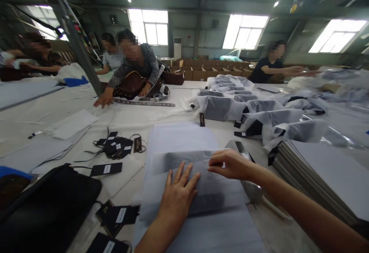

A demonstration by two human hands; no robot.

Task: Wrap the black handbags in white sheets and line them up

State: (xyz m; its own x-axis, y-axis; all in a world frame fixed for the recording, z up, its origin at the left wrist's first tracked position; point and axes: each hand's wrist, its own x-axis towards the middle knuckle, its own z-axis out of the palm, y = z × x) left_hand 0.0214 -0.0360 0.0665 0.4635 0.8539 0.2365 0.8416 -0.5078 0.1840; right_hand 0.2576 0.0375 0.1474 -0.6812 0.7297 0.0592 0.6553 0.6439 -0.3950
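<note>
A dark flat item lies under thin white paper [201, 185] on a stack of pale sheets [184, 135]. My left hand [178, 191] rests flat on the paper with its fingers spread. At the right of it, my right hand [227, 163] pinches the upper right part of the paper, thumb and forefinger together. The dark item shows only as a shadow through the sheet, so what it is cannot be made out.
At the left are a black bag [49, 207] and black tags [117, 147]. Paper-wrapped items [219, 107] line the back right, near a stack of boards [323, 180]. Across the table a person [144, 60] handles a brown bag [129, 84]. A slanted metal post [77, 45] stands at the left.
</note>
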